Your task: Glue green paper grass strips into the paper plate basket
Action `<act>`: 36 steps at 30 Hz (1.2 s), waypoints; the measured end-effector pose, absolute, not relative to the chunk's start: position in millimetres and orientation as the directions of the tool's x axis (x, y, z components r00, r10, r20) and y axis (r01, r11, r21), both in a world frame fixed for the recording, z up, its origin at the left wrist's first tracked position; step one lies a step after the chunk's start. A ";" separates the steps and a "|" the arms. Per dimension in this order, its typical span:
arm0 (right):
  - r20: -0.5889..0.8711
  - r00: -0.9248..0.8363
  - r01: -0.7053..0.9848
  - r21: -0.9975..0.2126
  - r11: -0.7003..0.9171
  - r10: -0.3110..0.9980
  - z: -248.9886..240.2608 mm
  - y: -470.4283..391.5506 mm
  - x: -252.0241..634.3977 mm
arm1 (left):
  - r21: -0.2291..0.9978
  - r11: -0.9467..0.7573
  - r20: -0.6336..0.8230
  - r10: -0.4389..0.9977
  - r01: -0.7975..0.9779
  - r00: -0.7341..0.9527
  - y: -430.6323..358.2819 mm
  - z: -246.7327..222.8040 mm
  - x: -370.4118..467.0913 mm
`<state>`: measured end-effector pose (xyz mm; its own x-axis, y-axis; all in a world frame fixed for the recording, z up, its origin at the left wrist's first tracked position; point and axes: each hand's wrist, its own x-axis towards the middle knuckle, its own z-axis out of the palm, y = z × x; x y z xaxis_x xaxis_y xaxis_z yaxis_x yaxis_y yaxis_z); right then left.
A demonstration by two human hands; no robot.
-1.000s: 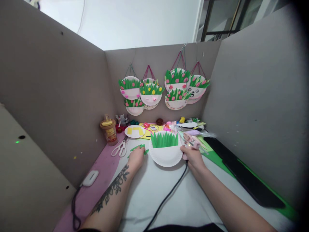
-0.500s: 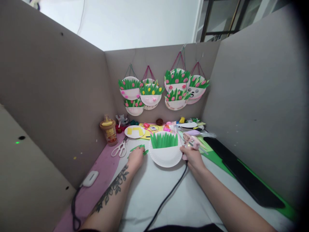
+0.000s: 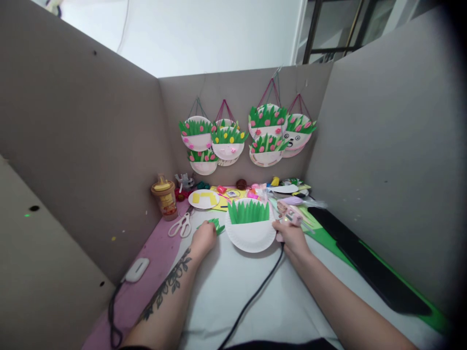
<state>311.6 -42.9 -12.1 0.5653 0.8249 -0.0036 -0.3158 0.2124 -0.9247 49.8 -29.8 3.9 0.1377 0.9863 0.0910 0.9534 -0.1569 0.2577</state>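
A white paper plate [image 3: 251,236] with a pocket across its lower half is tilted up in front of me, a row of green paper grass blades [image 3: 249,212] standing in the pocket. My right hand [image 3: 292,236] is wrapped around a pink glue gun [image 3: 289,214] at the plate's right edge, where its fingers meet the rim. A black cord [image 3: 257,293] runs from the gun toward me. Left of the plate, my left hand [image 3: 206,238] is closed over loose green paper blades [image 3: 218,225] by the table surface; its fingertips are partly hidden.
White scissors [image 3: 181,225] and a plate with yellow paper pieces [image 3: 204,206] lie at the left. Behind them stands a brown cup [image 3: 165,198]. Craft supplies line the back. Decorated plates [image 3: 228,149] hang on the rear panel. A long black object [image 3: 379,272] lies at right.
My left hand has shifted slightly among the green paper blades, which now stick out more to its right. The plate, glue gun and right hand look nearly unmoved.
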 end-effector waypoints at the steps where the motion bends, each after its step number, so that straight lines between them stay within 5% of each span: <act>1: -0.008 0.570 -0.322 -0.922 0.214 0.822 -11.9 -42.6 311.9 | 0.338 -0.148 0.121 0.986 0.930 0.113 -27.6 4.9 46.8; 6: -0.049 0.573 -0.372 -0.905 0.206 0.818 -10.3 -43.3 311.4 | 0.779 -0.098 0.209 0.972 0.619 -0.109 -13.6 17.7 22.4; 9: -0.049 0.544 -0.388 -0.900 0.198 0.838 -11.4 -43.6 310.8 | 0.972 -0.083 0.127 0.972 0.218 -0.197 -11.4 26.5 15.4; 14: -0.049 0.549 -0.386 -0.900 0.201 0.834 -13.7 -42.2 311.5 | 0.961 -0.094 0.069 0.992 -0.258 -0.104 -19.7 33.0 32.1; 24: -0.041 0.516 -0.388 -0.902 0.190 0.856 -16.7 -42.3 308.9 | 0.982 -0.189 0.188 0.967 0.015 -0.172 -22.2 27.2 43.2; 36: -0.012 0.535 -0.319 -0.929 0.189 0.845 -19.5 -42.7 307.8 | 0.995 -0.063 0.055 0.993 0.077 0.100 -30.0 14.1 59.4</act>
<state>307.8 -42.7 -19.5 0.5353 0.8446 -0.0123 -0.3192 0.1888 -0.9287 59.4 -30.0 14.1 0.1004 0.9934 0.0554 0.0769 -0.0633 0.9950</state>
